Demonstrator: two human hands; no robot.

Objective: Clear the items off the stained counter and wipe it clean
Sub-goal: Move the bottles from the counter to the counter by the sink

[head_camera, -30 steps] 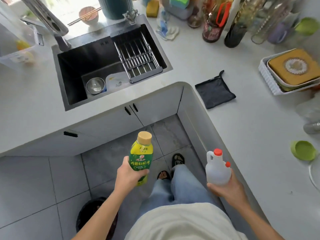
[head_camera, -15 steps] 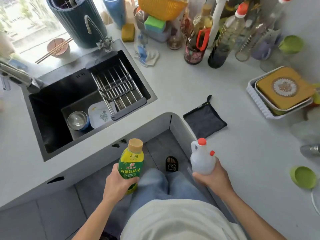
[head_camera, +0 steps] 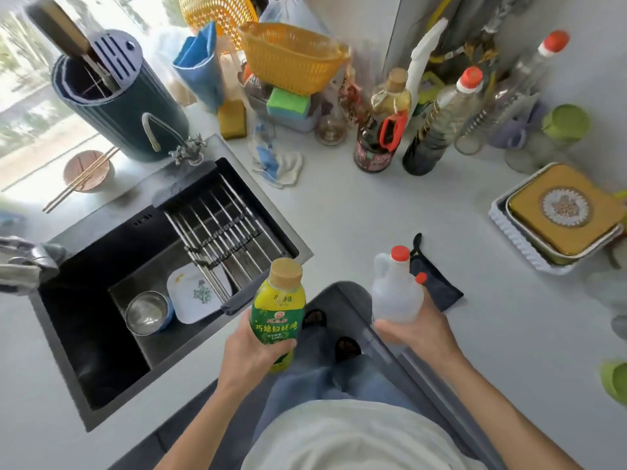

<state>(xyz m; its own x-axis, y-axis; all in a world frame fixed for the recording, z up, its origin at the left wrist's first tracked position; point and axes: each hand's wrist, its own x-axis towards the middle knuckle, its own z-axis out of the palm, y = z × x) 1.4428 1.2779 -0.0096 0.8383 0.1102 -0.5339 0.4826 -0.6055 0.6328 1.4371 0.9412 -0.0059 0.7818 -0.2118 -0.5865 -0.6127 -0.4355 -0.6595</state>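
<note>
The green bottle (head_camera: 277, 310) stands upright in the left hand (head_camera: 251, 351), fingers wrapped round its lower body, near the surface (head_camera: 356, 212) corner; it looks full, so fairly heavy, its label probably slick; a grip low on the body suits it; the right hand (head_camera: 415, 329) closes round the white jug (head_camera: 395, 293) from below; the translucent plastic likely gives under pressure; the dark cloth (head_camera: 437, 286) lies just beyond.

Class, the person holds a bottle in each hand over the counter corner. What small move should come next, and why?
Probably set both down beside the dark bottles at the back. The left hand grips the green-labelled bottle, the right hand the clear jug, so neither hand is free to take the dark cloth for wiping.
</note>
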